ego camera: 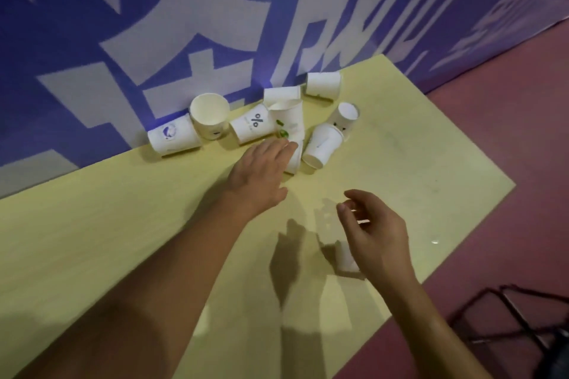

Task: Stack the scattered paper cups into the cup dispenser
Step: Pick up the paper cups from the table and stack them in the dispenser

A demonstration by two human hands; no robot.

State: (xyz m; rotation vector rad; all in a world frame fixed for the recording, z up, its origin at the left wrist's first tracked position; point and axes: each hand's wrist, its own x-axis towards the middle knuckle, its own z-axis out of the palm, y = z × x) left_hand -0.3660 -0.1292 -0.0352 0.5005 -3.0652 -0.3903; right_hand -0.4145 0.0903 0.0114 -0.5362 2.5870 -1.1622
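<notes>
I see my left hand (261, 169) laying straight fingers on the green-printed nested cups (291, 123) among the paper cups (174, 137) strewn along the wall (92, 40), while my right hand (377, 234) hovers loosely curled, holding nothing, near the table (123, 240) edge.

Wall: a blue-violet wall (92, 24) bearing oversized white characters runs along the tabletop's far edge.
Tabletop: pale yellow tabletop (92, 240), matte, its right corner pointing out over the floor.
Floor: dusky red floor (508, 132) beyond the tabletop's right edges.
Furniture: a black metal frame (508, 317) stands on the floor off the near right edge.
Light: dim; soft shadows fall across the tabletop's middle.
</notes>
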